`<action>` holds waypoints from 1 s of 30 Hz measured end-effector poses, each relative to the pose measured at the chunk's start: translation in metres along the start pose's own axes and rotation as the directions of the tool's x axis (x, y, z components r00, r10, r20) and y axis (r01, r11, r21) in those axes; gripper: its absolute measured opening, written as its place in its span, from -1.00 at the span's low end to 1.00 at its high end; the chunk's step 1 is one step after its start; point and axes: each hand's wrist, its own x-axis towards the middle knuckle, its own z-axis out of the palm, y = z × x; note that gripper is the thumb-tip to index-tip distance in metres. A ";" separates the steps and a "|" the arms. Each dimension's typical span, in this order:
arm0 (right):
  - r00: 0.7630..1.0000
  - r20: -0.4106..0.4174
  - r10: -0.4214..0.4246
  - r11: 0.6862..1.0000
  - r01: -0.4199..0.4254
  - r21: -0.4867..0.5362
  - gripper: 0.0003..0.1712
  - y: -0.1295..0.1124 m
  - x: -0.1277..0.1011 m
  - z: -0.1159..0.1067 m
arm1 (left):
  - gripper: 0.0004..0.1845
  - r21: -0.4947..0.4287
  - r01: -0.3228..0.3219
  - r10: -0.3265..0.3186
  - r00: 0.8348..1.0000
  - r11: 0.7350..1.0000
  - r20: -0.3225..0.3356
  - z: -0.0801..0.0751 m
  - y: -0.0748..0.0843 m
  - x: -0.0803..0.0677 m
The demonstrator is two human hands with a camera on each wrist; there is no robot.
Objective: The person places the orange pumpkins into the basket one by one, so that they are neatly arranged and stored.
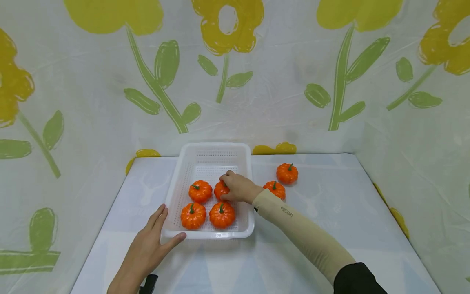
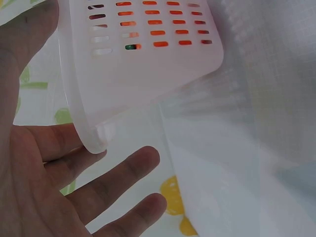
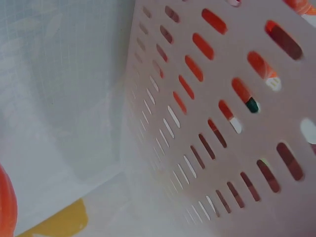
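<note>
A white perforated plastic basket (image 1: 208, 235) stands on the table, with several small orange pumpkins inside. My right hand (image 1: 240, 187) reaches over the basket's right side and grips a pumpkin (image 1: 220, 190) there, its fingers and thumb partly covering it. Beside that lies another pumpkin (image 1: 200, 191), and in front of them sit a left pumpkin (image 1: 193, 216) and a right pumpkin (image 1: 222, 215). My left hand (image 1: 148, 241) touches the basket's front left corner, fingers spread and fairly straight. In the right wrist view the basket wall (image 3: 222, 163) hides the right hand.
To the right of the basket, a near pumpkin (image 1: 274, 188) lies partly behind the right forearm, with a farther pumpkin (image 1: 287, 173) just beyond. The pale table (image 1: 312, 261) meets a flower-printed cloth wall (image 1: 279, 102) at the back and sides.
</note>
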 end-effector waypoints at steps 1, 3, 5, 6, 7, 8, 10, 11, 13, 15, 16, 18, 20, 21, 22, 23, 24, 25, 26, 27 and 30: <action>1.000 0.002 0.000 1.000 0.000 -0.002 -0.29 0.000 0.000 0.000 | 0.27 -0.001 -0.001 0.001 1.000 1.000 -0.001 0.000 0.000 0.000; 1.000 0.005 -0.003 1.000 0.003 -0.010 -0.29 0.001 0.000 0.000 | 0.27 -0.004 -0.002 0.002 1.000 1.000 0.000 0.000 0.001 0.001; 1.000 0.005 -0.007 1.000 0.007 -0.019 -0.29 0.002 -0.001 0.000 | 0.27 -0.006 0.001 -0.001 1.000 1.000 0.002 0.000 0.001 0.001; 1.000 0.006 -0.008 1.000 0.008 -0.019 -0.29 0.001 -0.001 -0.001 | 0.28 -0.005 0.003 -0.003 1.000 1.000 0.004 0.000 0.001 0.001; 1.000 0.006 -0.009 1.000 0.009 -0.019 -0.29 0.001 -0.001 -0.001 | 0.28 -0.005 0.005 -0.005 1.000 1.000 0.005 0.001 0.001 0.001; 1.000 0.006 -0.010 1.000 0.010 -0.020 -0.29 0.001 -0.002 -0.001 | 0.29 -0.003 0.007 -0.007 1.000 1.000 0.006 0.001 0.001 0.001; 1.000 0.004 -0.012 1.000 0.012 -0.020 -0.29 0.001 -0.002 -0.001 | 0.29 -0.001 0.010 -0.010 1.000 1.000 0.008 0.001 0.001 0.001; 1.000 0.004 -0.012 1.000 0.012 -0.022 -0.29 0.001 -0.002 -0.001 | 0.29 0.000 0.011 -0.011 1.000 1.000 0.008 0.002 0.001 0.001; 1.000 0.005 -0.011 1.000 0.011 -0.024 -0.28 0.001 -0.002 -0.001 | 0.29 -0.002 0.011 -0.011 1.000 1.000 0.008 0.002 0.001 0.001; 1.000 0.005 -0.008 1.000 0.008 -0.030 -0.27 0.001 -0.002 -0.001 | 0.28 -0.005 0.009 -0.009 1.000 1.000 0.007 0.002 0.001 0.001; 1.000 0.004 -0.006 1.000 0.006 -0.028 -0.26 0.001 -0.001 -0.001 | 0.28 -0.006 0.008 -0.008 1.000 1.000 0.005 0.002 0.000 0.001; 1.000 0.002 -0.001 1.000 0.001 -0.016 -0.25 0.000 -0.001 0.000 | 0.27 -0.006 0.006 -0.006 1.000 1.000 0.005 0.002 0.000 0.001; 1.000 -0.007 0.001 1.000 -0.001 0.003 -0.26 0.000 -0.001 0.000 | 0.26 -0.007 0.004 -0.004 1.000 1.000 0.004 0.002 0.000 0.001; 1.000 -0.013 0.001 1.000 -0.001 0.016 -0.26 0.000 -0.001 0.000 | 0.26 -0.007 0.004 -0.004 1.000 1.000 0.004 0.001 0.000 0.001; 1.000 -0.020 -0.002 1.000 0.002 0.029 -0.27 0.000 -0.001 0.000 | 0.27 -0.007 0.006 -0.006 1.000 1.000 0.006 0.001 0.000 0.001; 1.000 -0.026 -0.004 0.999 0.005 0.040 -0.27 0.000 -0.002 0.000 | 0.27 -0.007 0.008 -0.008 1.000 1.000 0.008 0.001 0.000 0.001; 0.999 -0.034 -0.006 0.999 0.008 0.050 -0.28 0.000 -0.002 -0.001 | 0.28 -0.007 0.010 -0.010 1.000 1.000 0.011 0.001 0.000 0.001; 0.999 -0.042 -0.010 0.998 0.012 0.059 -0.28 0.000 -0.003 -0.001 | 0.29 -0.008 0.013 -0.013 1.000 1.000 0.014 0.001 0.000 0.001; 0.999 -0.049 -0.014 0.997 0.017 0.071 -0.29 0.000 -0.003 -0.002 | 0.29 -0.008 0.016 -0.016 1.000 1.000 0.017 0.001 0.000 0.001; 0.998 -0.056 -0.019 0.997 0.024 0.079 -0.30 0.000 -0.004 -0.003 | 0.30 -0.007 0.020 -0.019 1.000 1.000 0.020 0.001 0.001 0.001; 0.996 -0.086 -0.034 0.995 0.042 0.094 -0.32 -0.001 -0.007 -0.005 | 0.31 -0.004 0.029 -0.029 0.999 1.000 0.027 0.000 0.001 0.001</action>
